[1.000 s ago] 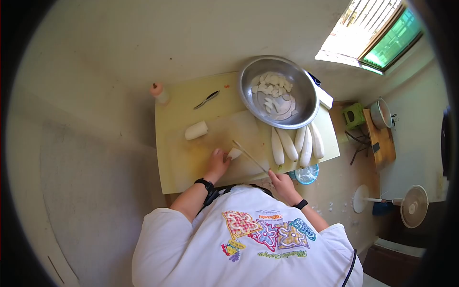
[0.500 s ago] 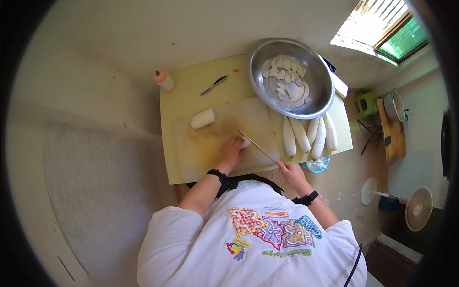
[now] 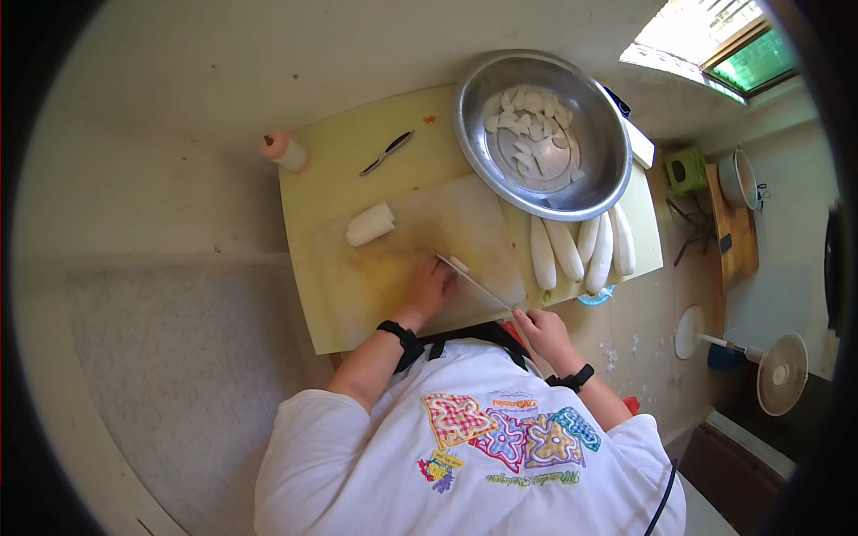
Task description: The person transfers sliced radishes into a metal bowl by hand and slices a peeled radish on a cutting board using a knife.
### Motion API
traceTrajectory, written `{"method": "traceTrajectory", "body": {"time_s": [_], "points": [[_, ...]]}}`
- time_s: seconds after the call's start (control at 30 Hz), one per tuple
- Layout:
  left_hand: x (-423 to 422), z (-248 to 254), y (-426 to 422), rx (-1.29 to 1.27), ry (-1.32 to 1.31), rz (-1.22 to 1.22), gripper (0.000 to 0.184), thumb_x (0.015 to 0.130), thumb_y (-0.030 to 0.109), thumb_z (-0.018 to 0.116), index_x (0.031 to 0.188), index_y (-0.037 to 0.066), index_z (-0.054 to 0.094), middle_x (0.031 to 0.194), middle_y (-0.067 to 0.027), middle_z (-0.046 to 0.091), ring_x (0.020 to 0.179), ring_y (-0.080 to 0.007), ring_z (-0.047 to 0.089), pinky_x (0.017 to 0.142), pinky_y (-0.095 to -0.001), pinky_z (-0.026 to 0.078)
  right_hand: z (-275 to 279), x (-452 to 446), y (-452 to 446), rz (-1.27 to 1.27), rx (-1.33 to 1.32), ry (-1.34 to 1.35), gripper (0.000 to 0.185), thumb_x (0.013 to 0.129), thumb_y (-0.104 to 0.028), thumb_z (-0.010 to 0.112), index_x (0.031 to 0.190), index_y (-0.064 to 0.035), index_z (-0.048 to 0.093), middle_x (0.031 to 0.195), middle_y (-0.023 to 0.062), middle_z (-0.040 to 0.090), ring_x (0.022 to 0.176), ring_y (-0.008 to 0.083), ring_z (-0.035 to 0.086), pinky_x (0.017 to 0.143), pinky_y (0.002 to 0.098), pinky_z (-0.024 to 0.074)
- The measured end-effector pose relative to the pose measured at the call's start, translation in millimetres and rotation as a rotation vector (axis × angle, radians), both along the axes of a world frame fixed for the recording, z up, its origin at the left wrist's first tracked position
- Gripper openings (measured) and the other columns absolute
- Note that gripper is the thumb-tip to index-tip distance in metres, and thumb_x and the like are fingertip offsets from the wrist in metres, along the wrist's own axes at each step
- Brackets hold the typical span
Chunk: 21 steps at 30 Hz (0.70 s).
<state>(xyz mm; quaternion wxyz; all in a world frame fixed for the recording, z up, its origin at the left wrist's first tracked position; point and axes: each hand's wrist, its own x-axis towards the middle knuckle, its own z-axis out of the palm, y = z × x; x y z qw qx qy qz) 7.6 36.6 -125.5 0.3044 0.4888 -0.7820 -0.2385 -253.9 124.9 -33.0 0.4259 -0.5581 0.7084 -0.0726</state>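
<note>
My right hand (image 3: 543,332) is closed round the handle of a knife (image 3: 476,284), whose blade slants up and left over the cutting board (image 3: 478,210). At the blade's tip, my left hand (image 3: 433,286) has its fingers curled over a piece of white radish that they largely hide. On the blade's right side lies a small white radish slice (image 3: 459,264). Farther up the board rests a thick radish chunk (image 3: 370,224). Several whole peeled radishes (image 3: 565,252) lie side by side to the right of the board.
A large metal basin (image 3: 483,170) with cut white slices stands at the back right of the table (image 3: 313,192). A peeler (image 3: 387,153) and a pink-capped bottle (image 3: 285,151) are at the back left. A fan (image 3: 783,373) stands on the right.
The knife blade has moved slightly left and down, along with both hands. A white slice now shows on the blade's right side. The view has shifted slightly.
</note>
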Motion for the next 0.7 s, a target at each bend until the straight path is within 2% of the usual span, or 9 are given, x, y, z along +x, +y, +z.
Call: {"method": "traceTrajectory", "body": {"time_s": [0.1,0.47,0.53,0.7], "points": [[-1.2,-0.7,-2.6,-0.049,0.009,-0.006,0.020,0.080,0.009,0.070,0.099,0.005,0.065,0.108,-0.0170,0.061,0.095,-0.0385,0.058,0.082,-0.0466,0.049,-5.5,0.7,0.1,-0.014,0.005,-0.008,0.060,0.094,-0.054,0.052,0.078,0.0012,0.069,0.074,0.0251,0.065,0.073,0.0428,0.063,0.066,0.0480,0.0482],[-2.1,-3.1,-9.6,-0.066,0.042,-0.075,0.018,0.080,0.006,0.069,0.098,0.004,0.067,0.103,-0.0165,0.063,0.096,-0.0374,0.059,0.085,-0.0447,0.050,-11.1,4.4,-1.4,-0.049,0.023,-0.010,0.058,0.094,-0.053,0.053,0.078,0.0005,0.069,0.074,0.0244,0.065,0.073,0.0425,0.063,0.066,0.0484,0.0484],[-1.6,-5.1,-10.8,-0.060,0.038,-0.079,0.017,0.080,0.006,0.069,0.097,0.004,0.067,0.103,-0.0163,0.063,0.096,-0.0369,0.059,0.085,-0.0445,0.050,-9.3,4.6,-2.0,-0.038,-0.027,-0.038,0.053,0.096,-0.045,0.055,0.077,0.0033,0.064,0.068,0.0246,0.060,0.064,0.0409,0.058,0.060,0.0472,0.0442],[-0.1,-6.4,-12.0,-0.033,0.054,-0.097,0.015,0.080,0.008,0.069,0.095,0.004,0.068,0.103,-0.0163,0.064,0.096,-0.0363,0.060,0.084,-0.0438,0.051,-1.1,3.2,-9.3,-0.044,0.048,-0.062,0.054,0.096,-0.046,0.054,0.079,0.0038,0.066,0.070,0.0259,0.060,0.067,0.0418,0.059,0.062,0.0475,0.0450]]}}
